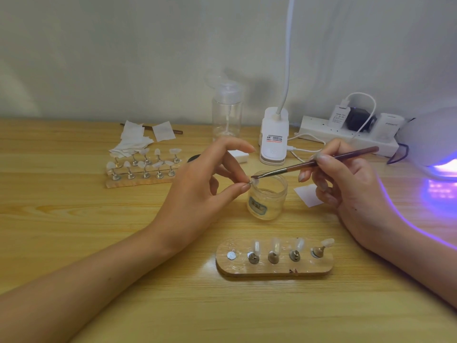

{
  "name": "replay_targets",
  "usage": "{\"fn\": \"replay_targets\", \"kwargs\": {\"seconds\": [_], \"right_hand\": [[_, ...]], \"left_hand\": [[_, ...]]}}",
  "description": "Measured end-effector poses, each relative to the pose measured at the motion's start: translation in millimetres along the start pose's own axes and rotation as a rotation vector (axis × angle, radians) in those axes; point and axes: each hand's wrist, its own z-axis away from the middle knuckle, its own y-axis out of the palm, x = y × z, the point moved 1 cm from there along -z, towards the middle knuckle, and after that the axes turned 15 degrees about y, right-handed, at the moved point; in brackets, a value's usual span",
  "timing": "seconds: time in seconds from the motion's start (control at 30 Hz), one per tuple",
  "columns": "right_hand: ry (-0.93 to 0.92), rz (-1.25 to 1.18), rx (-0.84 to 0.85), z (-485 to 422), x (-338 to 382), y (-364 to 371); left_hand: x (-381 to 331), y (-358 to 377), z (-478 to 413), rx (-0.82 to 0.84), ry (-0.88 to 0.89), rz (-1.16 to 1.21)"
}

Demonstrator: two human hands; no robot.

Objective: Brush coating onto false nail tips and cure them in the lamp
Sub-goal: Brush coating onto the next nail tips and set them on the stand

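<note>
I see a pale wooden table (pixel 74 231) set against a white wall. At its right edge sits the white curing lamp (pixel 435 134), which throws violet light onto the surface. My left hand (pixel 197 191) is over the middle of the table, with thumb and forefinger pinched on a small metal stand that carries one nail tip (pixel 254 181), held just above the rim of an open clear jar (pixel 267 201). My right hand (pixel 351 184) grips a brown brush (pixel 333 158) like a pen, and its bristles touch that nail tip. Along the far edge stand a power strip (pixel 346 137), a white clip lamp (pixel 274 134) and a clear pump bottle (pixel 226 115). Towards the far left corner, a wooden rack (pixel 143 180) holds two rows of tips, with white wipes (pixel 133 142) behind it. Near the front edge, an oval wooden holder (pixel 274 269) carries four tips on stands and, at its left end, one bare metal disc (pixel 231 255).
</note>
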Motion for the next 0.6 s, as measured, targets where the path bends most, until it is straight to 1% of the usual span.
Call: {"fn": "replay_targets", "kwargs": {"seconds": [0.07, 0.13, 0.23, 0.3, 0.43, 0.6], "right_hand": [[0.029, 0.013, -0.049, -1.0, -0.9, -1.2], [0.022, -0.017, -0.063, -0.9, -0.4, -2.5], [-0.020, -0.040, 0.008, 0.4, 1.4, -0.9], [-0.010, -0.019, 0.021, 0.7, 0.6, 0.0], [0.030, -0.002, -0.074, -1.0, -1.0, -2.6], [-0.030, -0.033, 0.019, 0.4, 0.3, -0.8]], "left_hand": [[-0.4, -0.2, -0.1, 0.001, -0.002, -0.003], [-0.8, -0.4, -0.1, 0.002, -0.001, -0.004], [-0.9, -0.7, -0.1, 0.005, 0.004, -0.002], [-0.9, -0.7, -0.3, 0.005, 0.005, -0.001], [-1.3, -0.6, -0.5, 0.003, -0.004, 0.001], [-1.5, -0.7, -0.3, 0.000, -0.010, -0.001]]}}
